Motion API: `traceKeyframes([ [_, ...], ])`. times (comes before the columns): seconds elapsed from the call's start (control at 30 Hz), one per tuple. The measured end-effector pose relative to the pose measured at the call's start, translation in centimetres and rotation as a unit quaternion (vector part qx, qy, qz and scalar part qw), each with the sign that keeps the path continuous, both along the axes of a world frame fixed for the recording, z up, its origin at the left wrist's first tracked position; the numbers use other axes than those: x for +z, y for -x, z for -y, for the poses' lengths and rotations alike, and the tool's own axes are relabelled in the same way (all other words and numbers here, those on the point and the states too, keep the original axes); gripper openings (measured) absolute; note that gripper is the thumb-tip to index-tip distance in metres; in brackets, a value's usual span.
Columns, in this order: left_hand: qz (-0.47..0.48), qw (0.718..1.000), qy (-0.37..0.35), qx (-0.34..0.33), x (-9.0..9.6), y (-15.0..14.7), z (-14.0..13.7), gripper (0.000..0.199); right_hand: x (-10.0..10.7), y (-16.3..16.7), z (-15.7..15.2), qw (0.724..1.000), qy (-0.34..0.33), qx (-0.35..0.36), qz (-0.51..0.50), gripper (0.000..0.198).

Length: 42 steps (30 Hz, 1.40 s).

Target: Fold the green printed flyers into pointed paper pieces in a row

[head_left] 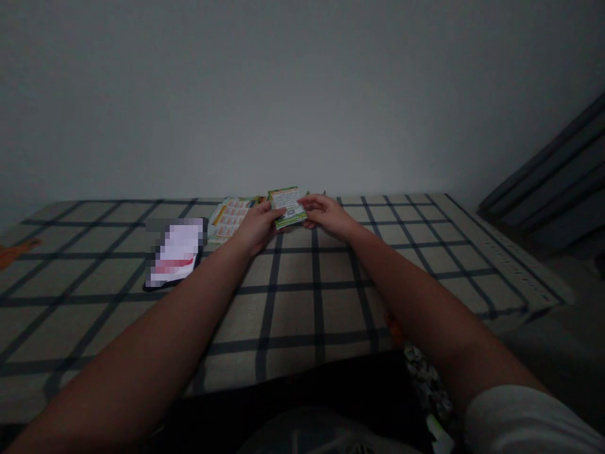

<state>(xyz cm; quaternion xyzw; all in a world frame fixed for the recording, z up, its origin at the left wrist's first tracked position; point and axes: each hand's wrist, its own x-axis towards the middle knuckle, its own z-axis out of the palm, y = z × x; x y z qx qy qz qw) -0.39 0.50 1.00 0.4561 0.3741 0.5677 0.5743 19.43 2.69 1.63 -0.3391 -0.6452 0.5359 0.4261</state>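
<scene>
Near the far side of the table, both hands grip a small green-and-white printed card (289, 203), tilted up so its text side faces me. My left hand (258, 226) pinches its left edge, with the thumb across the front. At the right edge, my right hand (328, 214) has its fingers closed on the card. Whether this is a single card or a thin stack, I cannot tell. Just left of my left hand lies a printed sheet (231, 217) with rows of orange-red boxes, partly covered by that hand. Behind the card, small green bits show, mostly hidden.
A phone (177, 251) with a lit, blurred screen lies left of my left forearm. The checked tablecloth (293, 302) covers the table up to a grey wall (302, 94). An orange print (19, 252) is at the far left; dark ridged fabric (558, 151) hangs at right.
</scene>
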Motion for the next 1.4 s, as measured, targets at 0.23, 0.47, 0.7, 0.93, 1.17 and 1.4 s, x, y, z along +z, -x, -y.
traceKeyframes([
  [0.23,-0.029,0.998,0.032,-0.034,0.8,-0.2,0.7,0.029,0.3,0.0,0.0,0.999,-0.029,-0.014,0.035,0.01],
  [0.47,-0.027,0.996,0.013,-0.078,0.6,-0.1,0.6,0.047,0.4,-0.2,-0.1,0.996,-0.028,-0.076,0.044,0.028],
  [0.7,-0.1,0.994,-0.036,-0.032,-0.1,-0.3,0.8,0.031,0.2,0.0,-0.1,0.998,-0.029,-0.053,0.012,0.019],
  [0.93,-0.116,0.992,-0.043,-0.025,-0.2,-0.1,0.6,0.032,0.0,0.2,-0.4,0.999,-0.014,-0.049,-0.011,0.02],
  [1.17,-0.124,0.991,-0.027,-0.05,-0.2,-0.2,0.7,0.03,0.5,0.1,-0.1,0.997,-0.017,-0.074,0.009,0.014],
  [1.4,-0.147,0.988,-0.043,-0.018,-0.4,-0.1,0.8,0.034,0.5,0.0,-0.3,0.998,-0.023,-0.056,0.019,0.011],
])
